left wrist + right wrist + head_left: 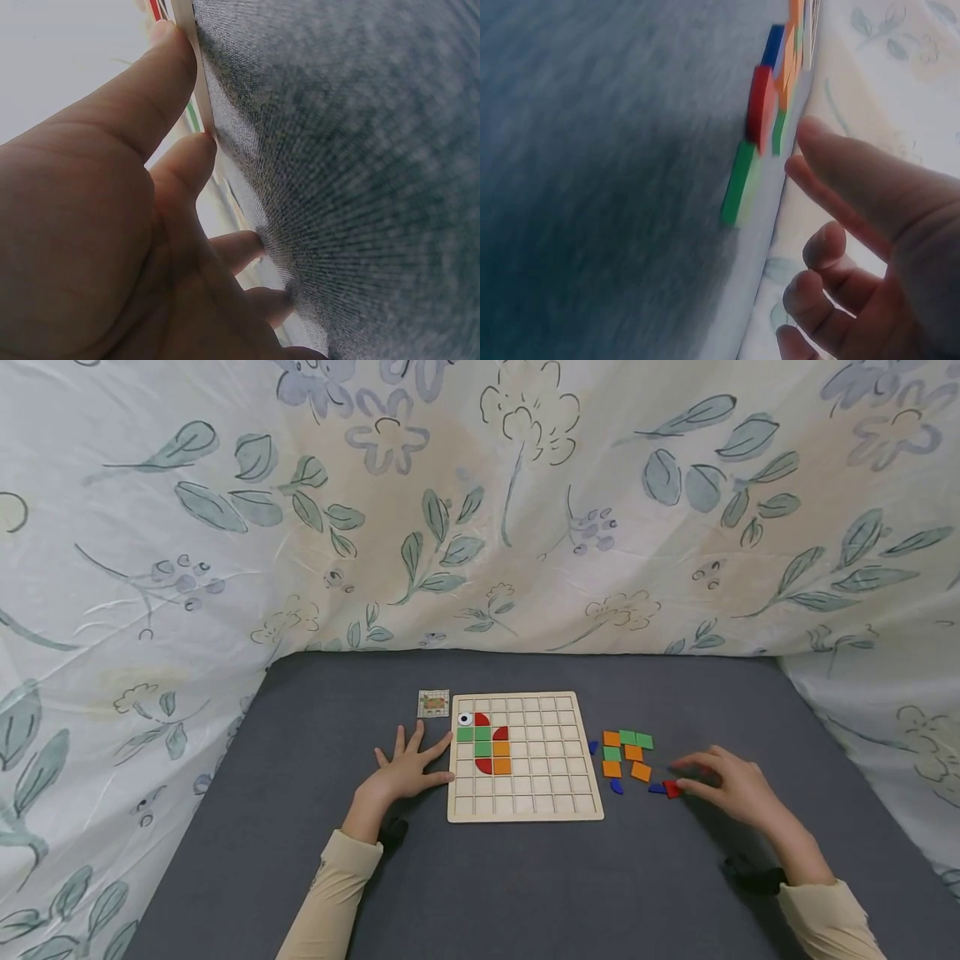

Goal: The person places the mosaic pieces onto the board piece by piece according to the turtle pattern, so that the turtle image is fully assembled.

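With your left hand [405, 772] spread against the board [555, 787], you seem to be at pick-up: your right hand [731, 785], parted and empty, should probably pinch the red tile [672, 789].

Floral fabric [465, 618] hung as backdrop, sweeping from 8 o'clock over 12 to 4. Whitish at 9, warmer cream toward 12. Print: lilac flower [387, 431] at 11, another at 2, blue-green leaves [855, 560] between 2 and 3, larger ones at 8. Creases near 10. Dark grey tabletop [525, 885] at 6 o'clock, far edge nearly straight against fabric; weave visible in left wrist view at 3. Light soft; white glare [67, 60] at 10 there.
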Action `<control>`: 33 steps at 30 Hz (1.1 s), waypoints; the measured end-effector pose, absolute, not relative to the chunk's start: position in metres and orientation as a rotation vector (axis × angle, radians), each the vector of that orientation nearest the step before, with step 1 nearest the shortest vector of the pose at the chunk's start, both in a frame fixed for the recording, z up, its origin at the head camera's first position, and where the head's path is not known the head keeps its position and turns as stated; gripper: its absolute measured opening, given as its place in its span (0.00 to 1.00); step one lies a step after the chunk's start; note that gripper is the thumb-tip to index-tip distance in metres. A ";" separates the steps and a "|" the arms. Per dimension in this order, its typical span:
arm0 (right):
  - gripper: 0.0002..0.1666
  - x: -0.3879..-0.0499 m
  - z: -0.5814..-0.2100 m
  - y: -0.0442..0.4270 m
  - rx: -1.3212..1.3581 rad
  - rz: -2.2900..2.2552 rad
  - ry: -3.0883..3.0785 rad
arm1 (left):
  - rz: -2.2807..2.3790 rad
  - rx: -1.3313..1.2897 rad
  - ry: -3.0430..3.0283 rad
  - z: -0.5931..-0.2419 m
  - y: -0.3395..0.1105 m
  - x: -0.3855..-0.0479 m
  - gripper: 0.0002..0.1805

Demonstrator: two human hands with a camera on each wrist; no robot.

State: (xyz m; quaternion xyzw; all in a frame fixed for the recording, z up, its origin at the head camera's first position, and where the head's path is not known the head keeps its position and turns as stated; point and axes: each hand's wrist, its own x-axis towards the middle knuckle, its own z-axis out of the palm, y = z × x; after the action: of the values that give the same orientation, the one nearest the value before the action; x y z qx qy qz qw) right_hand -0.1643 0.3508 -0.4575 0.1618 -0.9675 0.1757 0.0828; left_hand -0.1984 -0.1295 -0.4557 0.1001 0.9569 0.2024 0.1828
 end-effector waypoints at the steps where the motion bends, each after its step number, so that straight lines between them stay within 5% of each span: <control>1: 0.14 -0.164 -0.458 0.353 0.479 0.522 -2.889 | 0.571 0.283 2.701 -0.456 -0.130 -0.198 0.40; 13: 0.20 -0.155 -0.467 0.372 0.421 0.502 -2.969 | 0.573 0.274 2.699 -0.454 -0.129 -0.197 0.40; 33: 0.13 -0.160 -0.459 0.375 0.450 0.453 -2.944 | 0.583 0.270 2.702 -0.459 -0.130 -0.200 0.40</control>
State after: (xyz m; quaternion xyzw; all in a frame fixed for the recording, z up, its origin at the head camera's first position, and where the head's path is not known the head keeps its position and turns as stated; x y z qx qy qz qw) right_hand -0.1600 0.3752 -0.4586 0.1492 -0.9752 0.1502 0.0646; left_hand -0.2002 -0.1295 -0.4593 0.0958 0.9568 0.2064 0.1813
